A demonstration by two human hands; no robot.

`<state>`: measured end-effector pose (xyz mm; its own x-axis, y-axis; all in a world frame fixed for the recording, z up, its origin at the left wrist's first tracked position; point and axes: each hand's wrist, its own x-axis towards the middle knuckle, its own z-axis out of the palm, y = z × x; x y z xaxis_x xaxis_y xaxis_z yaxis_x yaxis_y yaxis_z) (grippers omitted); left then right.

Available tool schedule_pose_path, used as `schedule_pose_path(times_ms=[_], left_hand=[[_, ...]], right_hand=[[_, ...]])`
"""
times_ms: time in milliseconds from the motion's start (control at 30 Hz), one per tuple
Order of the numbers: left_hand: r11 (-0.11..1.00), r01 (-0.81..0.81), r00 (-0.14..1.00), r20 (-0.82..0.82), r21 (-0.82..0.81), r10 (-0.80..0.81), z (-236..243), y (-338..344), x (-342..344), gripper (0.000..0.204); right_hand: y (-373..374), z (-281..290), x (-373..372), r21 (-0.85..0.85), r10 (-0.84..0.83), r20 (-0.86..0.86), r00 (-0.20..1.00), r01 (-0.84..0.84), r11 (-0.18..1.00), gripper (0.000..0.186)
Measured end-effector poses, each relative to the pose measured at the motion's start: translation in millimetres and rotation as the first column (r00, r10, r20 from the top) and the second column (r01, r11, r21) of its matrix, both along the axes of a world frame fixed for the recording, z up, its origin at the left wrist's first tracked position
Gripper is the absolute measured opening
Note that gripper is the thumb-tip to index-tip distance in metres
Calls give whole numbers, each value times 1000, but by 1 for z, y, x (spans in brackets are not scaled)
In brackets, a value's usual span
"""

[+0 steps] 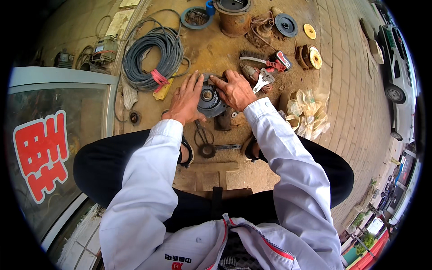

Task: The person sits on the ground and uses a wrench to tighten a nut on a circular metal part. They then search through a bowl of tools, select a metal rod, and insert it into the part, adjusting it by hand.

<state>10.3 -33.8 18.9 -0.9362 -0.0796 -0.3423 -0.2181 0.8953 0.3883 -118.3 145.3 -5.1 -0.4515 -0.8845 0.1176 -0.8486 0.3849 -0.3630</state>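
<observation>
- Dark metal, round, with a pale hub at its middle: motor part [209,100], on the dusty ground just above the centre of the frame, pressed between both hands.
- Left hand [186,100] flat against the part's left side, fingers [194,83] spread apart and pointing up the frame, resting on its rim.
- Right hand [236,90] laid over the part's upper right edge, fingers [219,81] drawn together and curled onto the rim; whether clamped tight or only pressing, cannot tell.
- White jacket sleeves [288,153] running down from both wrists to the lower edge.
- Pliers [202,135] just below the part, between the sandalled feet, beside a small dark disc [207,150].
- Grey puller tool [262,81] just right of the right hand, with a red-handled tool [275,63] and a brush [253,56] above it.
- Crumpled pale plastic bags [308,112] further right, at the edge of the brick paving.
- Coil of grey cable [153,54], tied with a pink strip, in the upper left of the frame.
- Rusty cylindrical housing [234,18] at the top centre, a dark pulley wheel [286,24] and a yellow disc [309,31] to its right.
- Glass door [58,135] with a large red character at the left edge.
- White car [396,58] at the far right.
</observation>
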Motion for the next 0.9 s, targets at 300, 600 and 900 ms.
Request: schedule_pose_path(times_ms=[300, 600, 900], left_hand=[[1000, 6, 1000, -15, 0, -6, -1, 1, 4, 140], [928, -365, 931, -31, -71, 363, -3, 43, 20, 133], [991, -106, 994, -5, -76, 106, 6, 15, 8, 145]], right_hand=[[18, -12, 94, 73, -574, 275, 772, 578, 813, 47], [13, -17, 118, 26, -642, 296, 707, 666, 746, 45], [36, -4, 37, 100, -331, 160, 930, 318, 943, 49]])
